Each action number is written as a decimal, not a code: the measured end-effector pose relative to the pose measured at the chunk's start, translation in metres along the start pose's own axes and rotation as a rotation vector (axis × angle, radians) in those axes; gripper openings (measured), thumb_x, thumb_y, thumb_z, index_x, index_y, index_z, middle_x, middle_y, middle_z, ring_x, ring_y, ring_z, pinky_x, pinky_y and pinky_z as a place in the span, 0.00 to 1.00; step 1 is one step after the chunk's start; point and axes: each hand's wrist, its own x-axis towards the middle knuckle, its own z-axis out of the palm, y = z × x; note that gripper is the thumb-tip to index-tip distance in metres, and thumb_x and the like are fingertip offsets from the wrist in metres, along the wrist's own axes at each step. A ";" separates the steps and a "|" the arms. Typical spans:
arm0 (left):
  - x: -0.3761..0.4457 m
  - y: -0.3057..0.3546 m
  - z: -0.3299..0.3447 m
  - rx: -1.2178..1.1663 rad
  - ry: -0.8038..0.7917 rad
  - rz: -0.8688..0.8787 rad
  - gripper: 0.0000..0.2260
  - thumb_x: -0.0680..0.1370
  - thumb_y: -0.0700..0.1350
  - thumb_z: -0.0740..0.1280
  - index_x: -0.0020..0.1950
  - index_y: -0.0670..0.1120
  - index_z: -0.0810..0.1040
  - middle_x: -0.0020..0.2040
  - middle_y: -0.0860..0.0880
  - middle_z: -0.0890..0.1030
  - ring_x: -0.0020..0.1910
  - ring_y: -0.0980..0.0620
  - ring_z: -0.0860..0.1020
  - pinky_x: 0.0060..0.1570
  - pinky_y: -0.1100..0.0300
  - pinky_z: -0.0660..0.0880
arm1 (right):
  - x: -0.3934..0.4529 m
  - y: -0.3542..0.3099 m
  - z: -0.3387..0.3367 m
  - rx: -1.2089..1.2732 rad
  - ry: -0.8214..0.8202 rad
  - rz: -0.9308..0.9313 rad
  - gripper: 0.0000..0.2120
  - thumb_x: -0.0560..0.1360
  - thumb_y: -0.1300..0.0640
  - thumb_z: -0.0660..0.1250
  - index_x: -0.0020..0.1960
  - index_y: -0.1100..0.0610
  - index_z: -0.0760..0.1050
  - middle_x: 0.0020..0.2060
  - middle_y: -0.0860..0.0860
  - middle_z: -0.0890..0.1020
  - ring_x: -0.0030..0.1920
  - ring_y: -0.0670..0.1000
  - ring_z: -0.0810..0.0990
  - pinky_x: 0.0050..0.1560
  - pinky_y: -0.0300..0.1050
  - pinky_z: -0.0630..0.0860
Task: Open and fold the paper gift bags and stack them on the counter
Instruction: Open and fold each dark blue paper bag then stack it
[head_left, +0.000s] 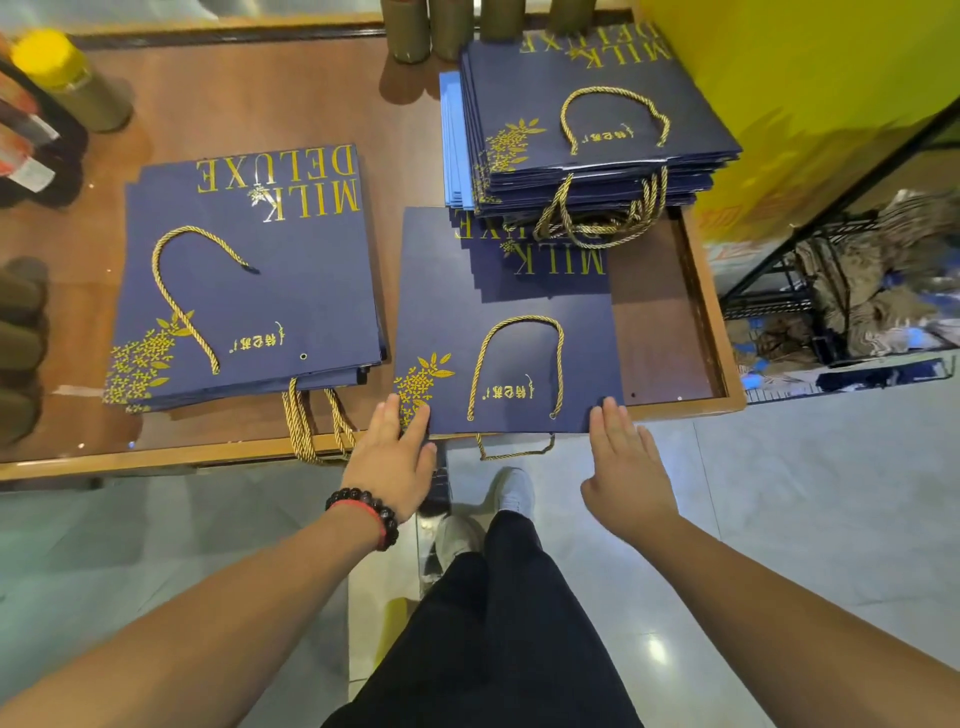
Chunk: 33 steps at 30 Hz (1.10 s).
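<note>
Both forearms reach up from the bottom of my view, over dark trousers (493, 623) and grey shoes (514, 493) on the pale tiled floor. My left hand (397, 457), a beaded bracelet (371, 514) at its wrist, lies flat with its fingers straight and spread, the fingertips resting on the near left corner of the navy gift bag (506, 332), just over its gold flower print. My right hand (623, 467) is just as flat and open, fingers together, their tips touching the bag's near right corner. Neither hand grips anything.

That bag lies flat on the wooden worktop (234, 104), its near edge at the worktop's front lip, one gold rope handle (514, 358) looped across its face and another hanging over the edge below. Left of the bag sits a low stack of folded bags (249, 291), top one reading MILK DELUXE upside down to me. Beyond the bag, overlapping its far edge, stands a taller stack of bags (597, 119) with many rope handles spilling toward it. Further left of the bag, at the worktop's far corner, a yellow-capped bottle (67, 78) stands.
</note>
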 end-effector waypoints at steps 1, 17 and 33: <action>0.004 0.002 -0.004 -0.072 0.006 -0.060 0.23 0.83 0.54 0.51 0.78 0.53 0.56 0.78 0.41 0.51 0.77 0.43 0.50 0.73 0.49 0.55 | 0.002 -0.001 -0.005 0.064 -0.015 0.040 0.40 0.76 0.55 0.64 0.79 0.57 0.43 0.79 0.55 0.44 0.79 0.56 0.44 0.77 0.51 0.48; 0.022 0.008 -0.048 -1.156 -0.103 -0.528 0.15 0.76 0.30 0.64 0.61 0.39 0.69 0.42 0.42 0.78 0.37 0.48 0.77 0.34 0.57 0.73 | 0.017 0.021 -0.067 1.017 0.055 0.521 0.23 0.71 0.46 0.71 0.46 0.68 0.78 0.41 0.61 0.81 0.47 0.64 0.81 0.43 0.51 0.74; -0.074 0.053 -0.107 -1.282 0.145 -0.254 0.07 0.77 0.31 0.62 0.49 0.41 0.69 0.36 0.44 0.73 0.31 0.50 0.71 0.30 0.60 0.67 | -0.085 0.013 -0.134 1.172 0.368 0.261 0.06 0.76 0.54 0.67 0.45 0.57 0.76 0.41 0.52 0.81 0.44 0.53 0.81 0.47 0.54 0.78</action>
